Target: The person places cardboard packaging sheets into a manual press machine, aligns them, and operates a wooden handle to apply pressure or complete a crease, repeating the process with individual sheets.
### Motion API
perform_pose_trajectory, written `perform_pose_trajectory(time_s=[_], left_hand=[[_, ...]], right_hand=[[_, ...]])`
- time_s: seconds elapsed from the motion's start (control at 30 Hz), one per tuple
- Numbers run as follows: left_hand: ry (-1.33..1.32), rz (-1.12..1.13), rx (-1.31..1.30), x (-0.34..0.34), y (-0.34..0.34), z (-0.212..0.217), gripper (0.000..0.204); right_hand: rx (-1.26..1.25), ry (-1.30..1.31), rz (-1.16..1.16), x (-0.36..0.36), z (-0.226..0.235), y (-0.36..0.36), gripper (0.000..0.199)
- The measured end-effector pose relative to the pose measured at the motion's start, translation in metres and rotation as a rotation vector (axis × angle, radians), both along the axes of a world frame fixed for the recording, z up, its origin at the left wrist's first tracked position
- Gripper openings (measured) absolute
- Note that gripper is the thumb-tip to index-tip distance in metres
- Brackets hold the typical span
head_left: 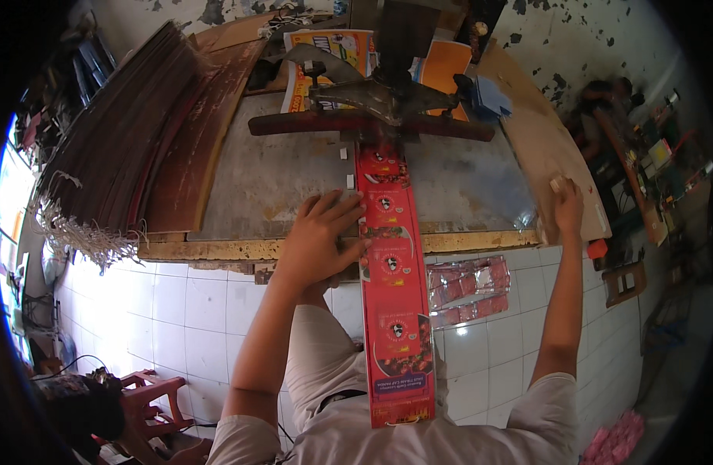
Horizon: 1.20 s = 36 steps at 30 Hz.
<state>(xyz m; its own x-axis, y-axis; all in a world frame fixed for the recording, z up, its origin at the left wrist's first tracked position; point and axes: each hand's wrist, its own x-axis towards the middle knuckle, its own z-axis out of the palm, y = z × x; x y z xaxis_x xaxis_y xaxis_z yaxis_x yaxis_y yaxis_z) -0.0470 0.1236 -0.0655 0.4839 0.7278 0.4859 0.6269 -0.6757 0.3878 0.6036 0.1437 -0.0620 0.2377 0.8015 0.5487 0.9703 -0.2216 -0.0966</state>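
A long red printed cardboard strip (393, 294) runs from my lap up over the table edge, its far end under a dark metal press (380, 101) with a wide crossbar. My left hand (319, 239) lies along the strip's left edge, fingers stretched, fingertips and thumb touching it. Off to the right, at the table's side, my right hand (571, 203) is closed round a small tan block (558, 184), partly hidden by the fingers. Two small white pieces, one a white block (350, 182), sit just left of the strip on the metal tabletop (271, 170).
A tall stack of dark sheets (124, 139) with frayed cords fills the table's left side. Colourful printed sheets (333, 54) stand behind the press. Clear plastic-wrapped packs (469, 291) lie below the front edge. A red stool (151, 407) stands at lower left.
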Motion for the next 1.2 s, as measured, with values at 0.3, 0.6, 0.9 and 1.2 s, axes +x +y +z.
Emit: perform_pose_trajectory(time_s=[0.3,0.6,0.9,1.2], left_hand=[[0.026,0.024,-0.011,0.0,-0.001,0.003,0.058],[0.048,0.006,-0.02,0.002,-0.001,0.008,0.057],[-0.009,0.006,-0.051,0.0,0.0,0.006,0.054],[-0.034,0.014,-0.04,0.001,0.0,0.005,0.053]], right_hand=[[0.104,0.252,0.262,-0.046,0.016,-0.016,0.045],[-0.122,0.332,1.04,-0.332,0.03,-0.103,0.04],[-0.023,0.395,0.742,-0.282,0.03,-0.056,0.04],[-0.237,0.335,0.484,-0.176,0.022,0.0,0.037]])
